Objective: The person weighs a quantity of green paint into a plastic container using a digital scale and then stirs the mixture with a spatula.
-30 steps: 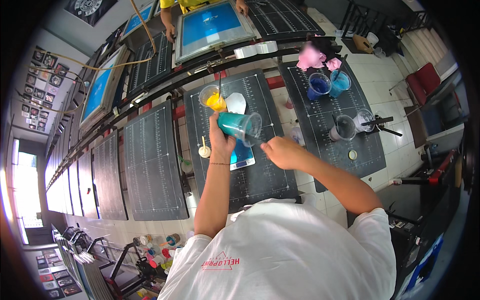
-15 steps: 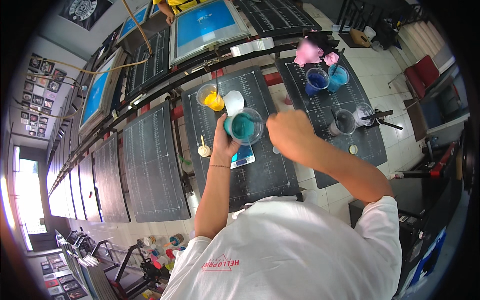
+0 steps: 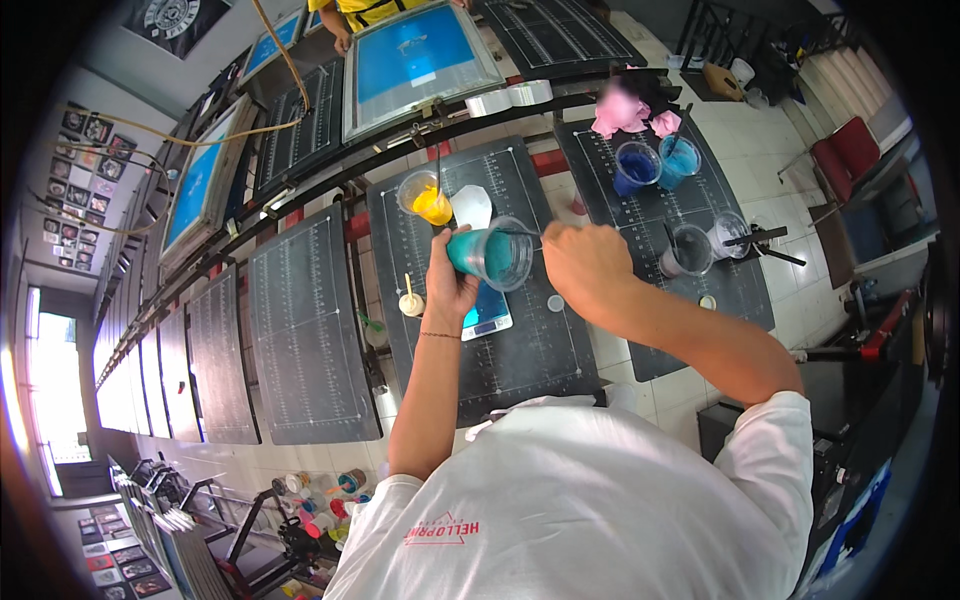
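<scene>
Left hand (image 3: 452, 285) wrapped around a clear plastic cup of teal ink (image 3: 490, 256), fingers closed on its wall, cup tipped over toward the person's right and held just above the dark gridded platen (image 3: 520, 350). A small digital scale (image 3: 487, 312) lies on the platen directly beneath the cup, partly hidden by the hand.

Right hand (image 3: 585, 265) closed, fingers pinched on a thin stirring stick (image 3: 520, 233) that runs into the mouth of the cup. The stick is thin and hard to follow; its tip probably sits in the ink, but I cannot be sure.

Nearby on the same platen: a clear cup of yellow ink (image 3: 428, 198) with a stick standing in it, a pale lid-like piece (image 3: 472, 206) just beside it, a small pot with a stick (image 3: 410, 302) to the left of the holding hand, and a small round cap (image 3: 555, 302) to the right of the scale.

Next platen to the right: cup of dark blue ink (image 3: 637, 165), cup of light blue ink (image 3: 679, 160), pink rags (image 3: 620, 112), two near-empty clear cups (image 3: 690, 250).

Step in hand, as I judge it: stirring or scraping the teal ink in the tilted cup, held off the scale. Next move calls for keeping the tilt shallow so nothing runs over the lip, then setting the cup upright and square on the scale.
</scene>
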A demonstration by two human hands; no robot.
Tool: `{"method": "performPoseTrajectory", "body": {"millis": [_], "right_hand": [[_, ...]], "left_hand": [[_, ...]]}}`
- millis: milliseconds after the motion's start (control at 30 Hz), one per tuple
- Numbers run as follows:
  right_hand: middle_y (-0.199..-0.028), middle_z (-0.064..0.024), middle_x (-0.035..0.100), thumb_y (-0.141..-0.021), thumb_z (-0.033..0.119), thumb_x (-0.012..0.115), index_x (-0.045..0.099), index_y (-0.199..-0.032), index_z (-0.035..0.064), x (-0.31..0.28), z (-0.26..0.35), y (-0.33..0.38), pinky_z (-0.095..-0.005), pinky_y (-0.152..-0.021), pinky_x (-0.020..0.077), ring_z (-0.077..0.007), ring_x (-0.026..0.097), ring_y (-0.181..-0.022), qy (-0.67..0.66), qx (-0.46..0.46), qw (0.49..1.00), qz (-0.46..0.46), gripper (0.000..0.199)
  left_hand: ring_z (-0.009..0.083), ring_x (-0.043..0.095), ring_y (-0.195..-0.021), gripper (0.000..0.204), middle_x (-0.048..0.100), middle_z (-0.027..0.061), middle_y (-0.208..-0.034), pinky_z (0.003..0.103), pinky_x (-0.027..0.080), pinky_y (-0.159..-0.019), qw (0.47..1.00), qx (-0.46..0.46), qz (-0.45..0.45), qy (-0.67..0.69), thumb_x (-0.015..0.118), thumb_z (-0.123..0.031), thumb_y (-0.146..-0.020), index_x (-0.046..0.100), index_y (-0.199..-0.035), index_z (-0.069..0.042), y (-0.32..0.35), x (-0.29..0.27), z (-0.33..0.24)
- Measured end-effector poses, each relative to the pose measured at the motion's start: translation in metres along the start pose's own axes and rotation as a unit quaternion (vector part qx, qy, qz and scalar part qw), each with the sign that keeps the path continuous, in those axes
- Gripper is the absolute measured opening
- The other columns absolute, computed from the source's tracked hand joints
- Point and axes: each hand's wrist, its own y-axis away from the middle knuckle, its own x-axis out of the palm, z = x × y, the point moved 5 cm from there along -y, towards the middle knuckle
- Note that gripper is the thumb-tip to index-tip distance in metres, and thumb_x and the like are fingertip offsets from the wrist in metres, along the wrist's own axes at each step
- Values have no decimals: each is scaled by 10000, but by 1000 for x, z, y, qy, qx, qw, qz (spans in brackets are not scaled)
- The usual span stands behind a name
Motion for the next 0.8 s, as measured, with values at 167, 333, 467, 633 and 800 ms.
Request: {"method": "performPoseTrajectory", "body": {"millis": [167,333,467,633,800], "right_hand": [[-728,-116,690,-941,231,567,674,-904,-3,39,1,15,-397,-530,523,-272,714,-695,-180,51,958,218,260],[-728,-181,697,-987,275,501,706,-784,21,54,8,25,-476,-549,521,-351,701,-681,-466,143,845,222,384],[-692,-203,683,-892,190,583,714,-740,21,3,-2,12,-464,-588,540,-345,709,-684,-145,27,988,50,263],[-662,-192,677,-760,115,625,700,-676,28,-15,12,14,-437,-581,540,-344,701,-650,-105,-25,993,49,143],[-674,-185,682,-751,112,652,701,-667,54,-12,31,28,-413,-579,540,-315,704,-652,-74,-112,987,90,113]], "left_hand": [[166,646,-918,431,633,92,-1016,312,561,-826,991,128,26,-22,480,-334,-1014,561,-1254,14,2,15,-18],[208,664,-897,437,652,119,-981,352,568,-830,997,59,44,0,479,-380,-1009,561,-1220,-6,-1,11,-6],[231,675,-879,438,670,130,-975,369,578,-812,999,-6,27,25,489,-396,-1002,578,-1161,3,1,3,7],[228,685,-884,426,680,131,-990,359,590,-817,998,-47,27,15,485,-377,-1006,599,-1100,23,4,1,11],[223,688,-872,404,683,133,-1002,355,599,-797,997,-56,43,7,465,-354,-1014,601,-1094,18,-3,-3,11]]}}
